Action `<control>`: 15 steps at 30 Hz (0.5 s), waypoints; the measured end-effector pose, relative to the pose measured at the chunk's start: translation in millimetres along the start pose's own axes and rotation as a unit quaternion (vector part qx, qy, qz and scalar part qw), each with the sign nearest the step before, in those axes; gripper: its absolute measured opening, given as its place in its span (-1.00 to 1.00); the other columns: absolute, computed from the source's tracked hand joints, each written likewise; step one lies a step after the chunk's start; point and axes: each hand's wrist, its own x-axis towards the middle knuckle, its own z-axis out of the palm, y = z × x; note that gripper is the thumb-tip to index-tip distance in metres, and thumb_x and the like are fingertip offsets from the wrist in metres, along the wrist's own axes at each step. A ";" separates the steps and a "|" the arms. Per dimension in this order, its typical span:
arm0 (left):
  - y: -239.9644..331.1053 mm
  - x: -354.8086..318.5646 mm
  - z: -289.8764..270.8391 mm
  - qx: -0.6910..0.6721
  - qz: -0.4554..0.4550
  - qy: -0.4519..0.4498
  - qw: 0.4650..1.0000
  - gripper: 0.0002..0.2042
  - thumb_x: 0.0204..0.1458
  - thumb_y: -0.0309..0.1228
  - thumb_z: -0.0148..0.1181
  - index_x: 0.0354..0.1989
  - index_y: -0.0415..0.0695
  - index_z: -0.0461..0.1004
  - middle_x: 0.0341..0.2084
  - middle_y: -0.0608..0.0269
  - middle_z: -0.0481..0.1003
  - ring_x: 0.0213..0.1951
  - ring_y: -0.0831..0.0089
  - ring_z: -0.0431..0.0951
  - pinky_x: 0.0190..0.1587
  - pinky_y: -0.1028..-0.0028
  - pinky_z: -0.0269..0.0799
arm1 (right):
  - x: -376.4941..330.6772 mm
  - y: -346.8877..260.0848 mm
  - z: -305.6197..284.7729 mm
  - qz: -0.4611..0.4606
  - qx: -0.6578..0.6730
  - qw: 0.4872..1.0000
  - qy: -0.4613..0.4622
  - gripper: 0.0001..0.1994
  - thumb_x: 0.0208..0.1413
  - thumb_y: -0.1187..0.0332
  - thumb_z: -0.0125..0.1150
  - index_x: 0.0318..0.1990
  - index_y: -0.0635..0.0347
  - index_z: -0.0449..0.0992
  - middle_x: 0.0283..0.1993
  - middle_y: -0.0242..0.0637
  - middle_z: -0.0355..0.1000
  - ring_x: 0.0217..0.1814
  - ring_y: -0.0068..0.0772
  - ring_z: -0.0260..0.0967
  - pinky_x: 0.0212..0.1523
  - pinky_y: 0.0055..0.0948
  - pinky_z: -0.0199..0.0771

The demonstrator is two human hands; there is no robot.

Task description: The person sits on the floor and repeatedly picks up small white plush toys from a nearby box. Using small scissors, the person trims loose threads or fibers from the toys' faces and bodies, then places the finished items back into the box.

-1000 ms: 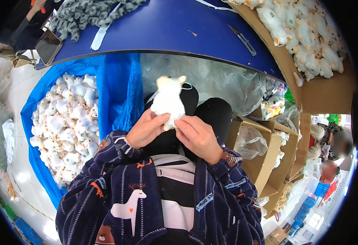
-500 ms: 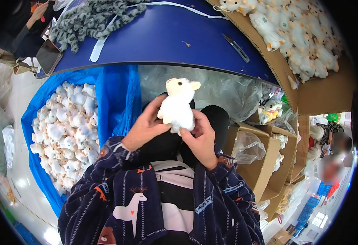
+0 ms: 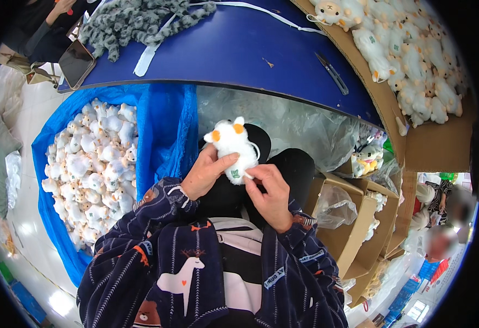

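Both hands hide plush toy's underside.

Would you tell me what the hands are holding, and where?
A white plush toy: left hand grips its body, right hand pinches its lower edge.

toy workshop, plush toys in bulk, worktable

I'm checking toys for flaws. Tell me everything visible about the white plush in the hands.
The white plush toy is small and fluffy, with orange-lined ears and a small green mark low on its body. It is held upright over the lap. The left hand grips its side; the right hand pinches near the green mark. Its face is hidden.
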 end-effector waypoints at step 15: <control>37.7 -4.6 -35.0 0.291 0.116 0.083 0.946 -0.67 -0.04 -0.53 0.16 -0.05 -0.26 0.39 -0.23 0.23 0.50 -0.20 0.47 0.51 -0.13 0.45 0.43 | 59.0 -3.4 -34.4 -0.071 -0.044 0.992 -0.097 -0.85 0.01 0.42 0.22 -0.26 0.25 0.49 -0.31 -0.21 0.43 -0.36 -0.31 0.41 -0.34 -0.48 0.44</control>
